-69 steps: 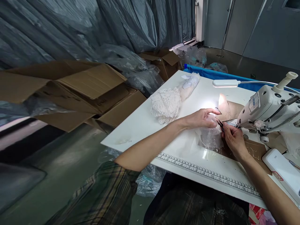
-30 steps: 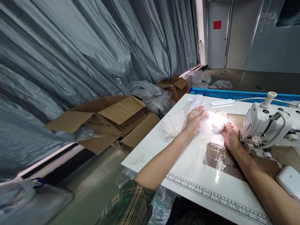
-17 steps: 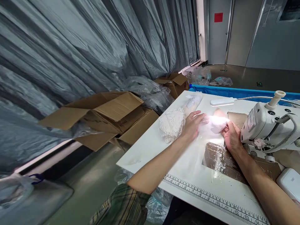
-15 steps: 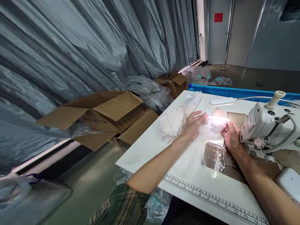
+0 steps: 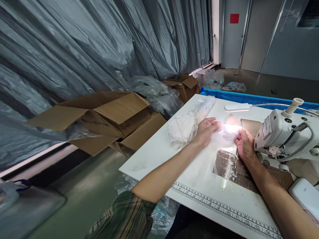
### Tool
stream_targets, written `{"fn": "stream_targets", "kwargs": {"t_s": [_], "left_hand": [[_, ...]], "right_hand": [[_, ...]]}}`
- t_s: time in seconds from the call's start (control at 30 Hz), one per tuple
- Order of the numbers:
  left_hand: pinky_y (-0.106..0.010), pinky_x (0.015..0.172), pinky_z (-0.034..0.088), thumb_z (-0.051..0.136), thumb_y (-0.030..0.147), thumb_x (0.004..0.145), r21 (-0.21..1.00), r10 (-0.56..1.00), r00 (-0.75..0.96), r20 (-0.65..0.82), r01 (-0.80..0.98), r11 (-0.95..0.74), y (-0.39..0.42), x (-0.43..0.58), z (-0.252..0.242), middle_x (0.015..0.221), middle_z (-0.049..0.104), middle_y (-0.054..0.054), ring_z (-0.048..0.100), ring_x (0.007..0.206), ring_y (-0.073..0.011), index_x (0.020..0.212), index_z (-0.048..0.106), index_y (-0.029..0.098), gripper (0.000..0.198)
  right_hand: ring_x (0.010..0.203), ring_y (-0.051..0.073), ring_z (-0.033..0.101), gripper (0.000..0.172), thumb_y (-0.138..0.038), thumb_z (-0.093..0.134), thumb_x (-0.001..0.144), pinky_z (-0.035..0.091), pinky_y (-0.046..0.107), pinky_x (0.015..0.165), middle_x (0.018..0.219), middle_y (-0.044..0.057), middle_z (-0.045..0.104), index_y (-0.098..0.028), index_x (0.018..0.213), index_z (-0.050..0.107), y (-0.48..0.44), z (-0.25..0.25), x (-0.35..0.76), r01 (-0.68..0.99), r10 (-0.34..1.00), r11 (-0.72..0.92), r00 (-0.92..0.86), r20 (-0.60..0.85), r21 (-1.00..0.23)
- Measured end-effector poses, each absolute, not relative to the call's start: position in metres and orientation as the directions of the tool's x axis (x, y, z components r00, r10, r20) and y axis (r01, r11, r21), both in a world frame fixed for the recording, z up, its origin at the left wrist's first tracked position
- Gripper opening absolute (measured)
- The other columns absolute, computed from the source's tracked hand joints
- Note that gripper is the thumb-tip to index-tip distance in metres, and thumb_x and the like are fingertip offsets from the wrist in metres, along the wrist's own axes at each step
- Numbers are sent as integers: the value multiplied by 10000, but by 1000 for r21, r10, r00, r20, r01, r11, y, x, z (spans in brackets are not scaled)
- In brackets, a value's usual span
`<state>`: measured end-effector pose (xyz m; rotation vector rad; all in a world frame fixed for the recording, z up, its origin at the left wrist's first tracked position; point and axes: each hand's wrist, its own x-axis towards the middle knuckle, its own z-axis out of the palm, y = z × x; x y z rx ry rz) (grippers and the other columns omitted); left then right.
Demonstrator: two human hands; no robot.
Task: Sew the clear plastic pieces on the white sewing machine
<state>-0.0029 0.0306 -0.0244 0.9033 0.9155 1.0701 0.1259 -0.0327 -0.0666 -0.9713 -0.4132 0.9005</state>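
Note:
My left hand (image 5: 207, 129) lies flat with fingers stretched out on a thin white fabric piece (image 5: 230, 132) under the glare of the lamp. My right hand (image 5: 243, 146) pinches the near edge of the same piece, fingers curled, just left of the white sewing machine (image 5: 284, 132). Both hands rest on the white table (image 5: 159, 149). A pile of white lace (image 5: 181, 129) lies right beside my left hand. The bright light washes out the fabric's details.
A gooseneck lamp (image 5: 236, 107) hangs over the work. A brown taped panel (image 5: 234, 169) and a printed ruler (image 5: 224, 210) mark the table. A white box (image 5: 305, 197) sits at right. Open cardboard boxes (image 5: 104, 116) and plastic bags stand on the floor to the left.
Both hands moved from the needle area farther back on the table with the fabric. The dark tool seen earlier in my right hand is out of sight. My view lifted and shifted left.

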Motion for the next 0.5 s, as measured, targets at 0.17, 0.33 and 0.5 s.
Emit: {"fn": "stream_targets", "kwargs": {"t_s": [0.17, 0.33, 0.5], "left_hand": [[-303, 773, 526, 810, 52, 603, 920, 965, 214, -153, -326, 218, 29, -1, -23, 771, 701, -16, 660, 703, -128, 970, 591, 124, 434], [-318, 796, 545, 779, 11, 634, 913, 977, 156, -148, -358, 196, 27, 1, -24, 766, 702, -13, 664, 705, -126, 972, 552, 130, 424], [-334, 832, 548, 781, -26, 601, 906, 980, 113, -162, -378, 193, 30, 4, -31, 751, 681, 7, 666, 721, -128, 973, 521, 143, 484]], "right_hand": [[700, 129, 595, 275, -379, 714, 598, 520, 261, 621, 680, -38, 603, -222, 699, 513, -30, -72, 129, -446, 791, 258, 607, -77, -857], [674, 113, 575, 258, -388, 696, 620, 497, 231, 602, 611, -61, 544, -218, 653, 504, -28, -76, 129, -418, 769, 280, 636, -58, -864], [572, 93, 514, 242, -353, 676, 669, 482, 220, 552, 561, -82, 500, -229, 623, 473, -26, -81, 134, -392, 748, 289, 662, -49, -874]]}}
